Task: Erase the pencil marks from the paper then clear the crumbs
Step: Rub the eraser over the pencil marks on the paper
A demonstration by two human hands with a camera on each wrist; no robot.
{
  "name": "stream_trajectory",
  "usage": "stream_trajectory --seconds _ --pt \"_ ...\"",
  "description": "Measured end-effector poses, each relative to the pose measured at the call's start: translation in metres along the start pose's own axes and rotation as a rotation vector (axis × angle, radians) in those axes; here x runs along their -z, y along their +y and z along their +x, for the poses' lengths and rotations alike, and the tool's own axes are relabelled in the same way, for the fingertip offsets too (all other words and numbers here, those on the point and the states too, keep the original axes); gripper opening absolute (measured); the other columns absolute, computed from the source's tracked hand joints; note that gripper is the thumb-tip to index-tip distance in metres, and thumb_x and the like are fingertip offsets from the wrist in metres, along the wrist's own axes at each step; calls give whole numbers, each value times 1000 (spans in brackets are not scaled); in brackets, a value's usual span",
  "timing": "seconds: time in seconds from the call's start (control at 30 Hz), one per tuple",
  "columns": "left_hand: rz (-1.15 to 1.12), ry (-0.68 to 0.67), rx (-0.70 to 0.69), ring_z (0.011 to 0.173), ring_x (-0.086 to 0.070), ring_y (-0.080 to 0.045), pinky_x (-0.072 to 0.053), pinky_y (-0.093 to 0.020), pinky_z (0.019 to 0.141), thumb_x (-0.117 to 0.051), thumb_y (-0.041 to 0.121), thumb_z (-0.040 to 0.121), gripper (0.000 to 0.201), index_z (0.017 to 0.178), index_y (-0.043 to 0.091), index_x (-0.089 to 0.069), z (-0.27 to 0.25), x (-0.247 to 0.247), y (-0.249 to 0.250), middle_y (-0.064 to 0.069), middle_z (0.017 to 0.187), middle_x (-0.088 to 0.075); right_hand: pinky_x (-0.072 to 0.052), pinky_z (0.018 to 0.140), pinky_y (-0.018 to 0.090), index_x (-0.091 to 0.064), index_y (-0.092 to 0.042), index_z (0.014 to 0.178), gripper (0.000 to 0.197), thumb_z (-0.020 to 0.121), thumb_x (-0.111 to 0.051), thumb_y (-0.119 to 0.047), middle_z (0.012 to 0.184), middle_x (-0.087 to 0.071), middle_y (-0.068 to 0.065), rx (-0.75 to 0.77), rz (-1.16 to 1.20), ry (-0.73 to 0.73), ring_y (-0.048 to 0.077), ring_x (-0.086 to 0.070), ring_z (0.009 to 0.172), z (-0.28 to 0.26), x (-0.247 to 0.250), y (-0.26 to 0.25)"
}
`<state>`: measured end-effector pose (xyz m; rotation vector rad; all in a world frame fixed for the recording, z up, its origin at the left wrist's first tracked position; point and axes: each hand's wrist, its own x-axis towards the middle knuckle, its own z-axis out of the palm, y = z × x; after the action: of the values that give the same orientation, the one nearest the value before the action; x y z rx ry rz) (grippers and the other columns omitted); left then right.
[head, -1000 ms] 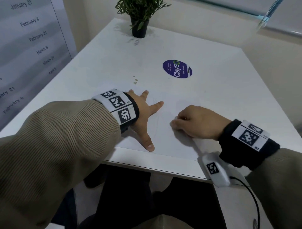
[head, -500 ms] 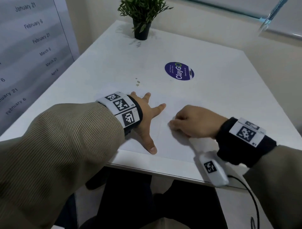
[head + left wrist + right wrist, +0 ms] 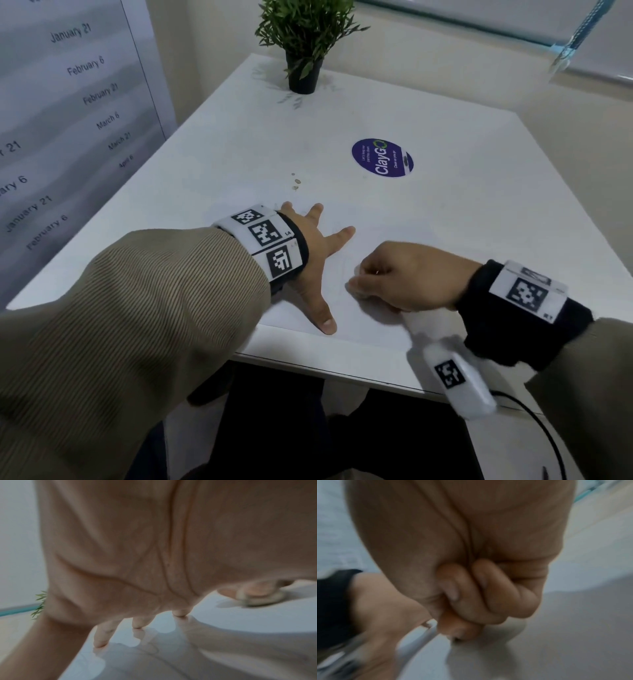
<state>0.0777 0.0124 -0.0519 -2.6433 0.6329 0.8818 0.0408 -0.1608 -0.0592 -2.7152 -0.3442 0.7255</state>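
A white sheet of paper (image 3: 373,322) lies near the front of the white table (image 3: 239,144), with faint pencil lines (image 3: 342,270) between my hands. My left hand (image 3: 320,267) lies flat on the sheet's left part with its fingers spread. My right hand (image 3: 359,286) is curled, and its fingertips pinch a pale rounded eraser (image 3: 262,599) down against the paper. In the right wrist view the right hand's fingers (image 3: 476,596) are folded tight and hide the eraser. A few small brownish specks (image 3: 295,181) lie on the table beyond the sheet.
A potted plant (image 3: 305,48) stands at the far edge and a round purple sticker (image 3: 382,157) is stuck mid-table. A wall panel with printed dates (image 3: 68,120) stands on the left. The table's front edge (image 3: 325,368) runs just below my hands.
My right hand has slid a little to the left across the paper, closer to my left thumb. The left hand stays spread in the same place.
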Motion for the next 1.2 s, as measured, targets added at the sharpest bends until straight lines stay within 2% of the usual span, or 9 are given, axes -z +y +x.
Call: stream_trajectory --seconds 0.1,0.27,0.4,0.5,0.63,0.73,0.93,1.07,1.2 --pt "-11 -2 -7 149 16 -51 -14 -71 114 -72 91 45 151 146 52 33 0 0 0 -8 162 35 -43 58 29 -57 -13 56 50 101 -54 -37 49 -58 -3 -79 25 153 10 -47 42 9 10 9" --pt "0 6 -1 149 16 -50 -16 -70 114 -73 91 46 151 146 51 33 1 -1 1 -8 162 34 -49 59 31 -64 -11 61 49 101 -52 -37 52 -60 -2 -18 36 10 15 -49 46 6 2 -1" --pt "-5 6 -7 149 16 -50 -17 -71 113 -73 91 46 150 146 52 33 0 -1 0 -8 163 34 -50 58 33 -59 -11 57 50 100 -52 -35 53 -61 4 -75 46 121 17 -48 46 12 11 6" --pt "0 6 -1 149 17 -51 -15 -71 114 -73 90 47 150 146 51 34 0 -2 1 -8 162 35 -51 61 30 -64 -9 63 49 101 -50 -36 55 -62 1 -15 27 -6 15 -50 49 9 1 -4" --pt "-2 4 -4 149 16 -51 -17 -72 113 -72 91 46 150 145 52 34 1 -1 0 -8 162 34 -45 56 29 -57 -9 61 48 101 -52 -36 53 -59 3 -101 50 141 19 -48 47 16 14 8" --pt "0 7 -1 149 17 -51 -15 -72 113 -73 91 46 151 146 52 34 1 -2 0 -8 162 34 -52 66 35 -64 -7 67 48 101 -51 -38 60 -66 2 -39 11 61 19 -56 56 13 4 -1" --pt "-6 12 -7 149 17 -51 -14 -71 113 -73 90 46 150 145 52 33 0 -1 0 -8 162 34 -47 61 32 -59 -6 66 47 101 -52 -36 61 -63 7 -104 39 174 20 -51 53 19 10 4" --pt "-3 11 -10 149 17 -52 -13 -72 113 -72 91 48 150 146 51 33 0 -2 -1 -10 162 34 -45 56 26 -65 -8 67 48 102 -51 -37 54 -62 -2 -51 49 28 16 -49 47 15 4 -5" --pt "-5 27 -19 149 15 -52 -14 -73 113 -72 91 47 150 147 51 32 1 -3 -1 -9 163 33 -47 60 32 -57 -7 63 48 101 -52 -36 60 -63 8 -114 49 175 21 -51 53 23 10 -1"
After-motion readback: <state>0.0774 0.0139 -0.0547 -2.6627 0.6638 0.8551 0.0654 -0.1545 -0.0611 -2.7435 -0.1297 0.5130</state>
